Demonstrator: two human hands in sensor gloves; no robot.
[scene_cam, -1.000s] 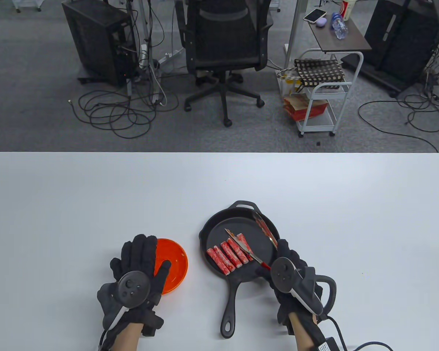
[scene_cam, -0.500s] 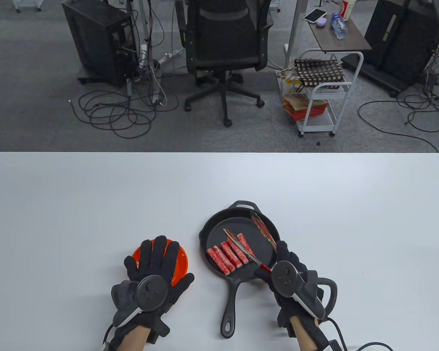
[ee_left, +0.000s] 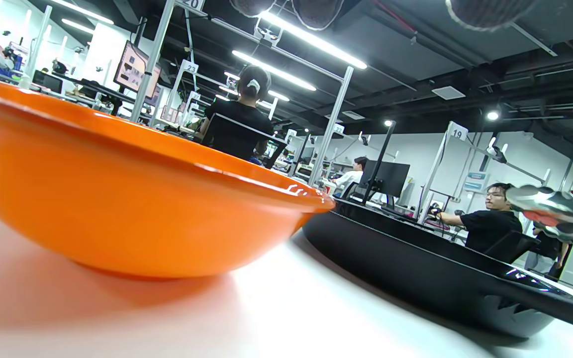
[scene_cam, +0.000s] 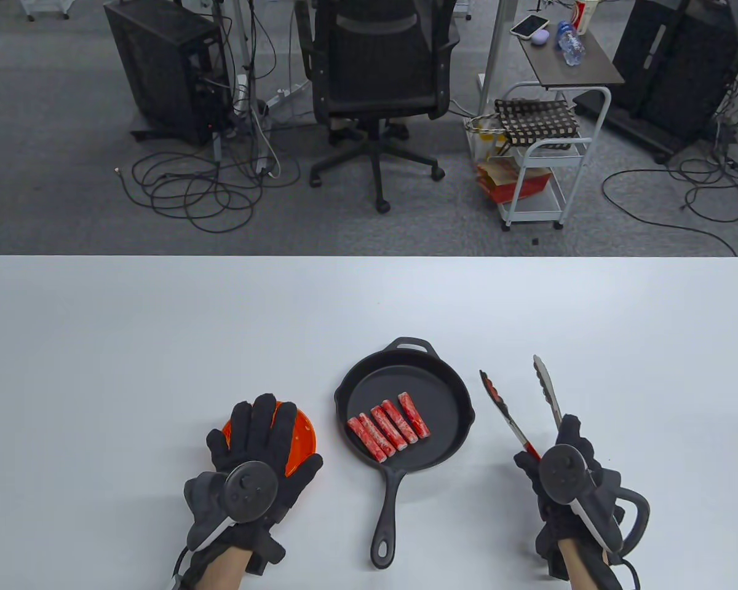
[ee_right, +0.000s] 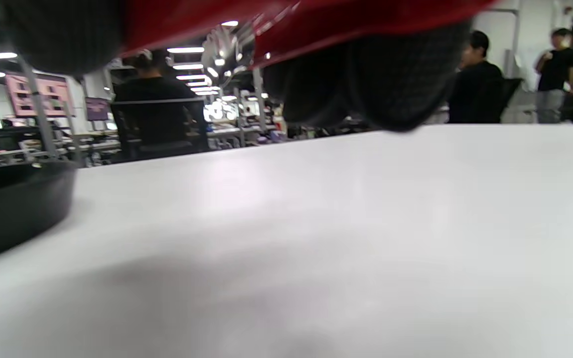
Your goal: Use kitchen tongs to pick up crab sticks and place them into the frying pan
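Several red-and-white crab sticks [scene_cam: 388, 428] lie side by side in the black frying pan [scene_cam: 449, 382], whose handle points toward me. My right hand [scene_cam: 569, 485] grips the red-handled kitchen tongs [scene_cam: 516, 399] over the table right of the pan; their arms are spread apart and carry nothing. My left hand [scene_cam: 255, 455] lies flat with straight fingers over the orange bowl [scene_cam: 301, 430]. In the left wrist view the orange bowl [ee_left: 117, 194] fills the left, the pan [ee_left: 440, 273] is behind it, and a tong tip [ee_left: 560, 214] shows at right.
The white table [scene_cam: 160, 338] stretches wide around the pan. Beyond its far edge stand an office chair [scene_cam: 378, 80], computer towers, a white cart [scene_cam: 538, 160] and loose cables on the floor. People sit at desks in the wrist views.
My right hand has drawn the tongs out of the pan and moved right, clear of its rim. The left hand stays over the orange bowl, barely shifted.
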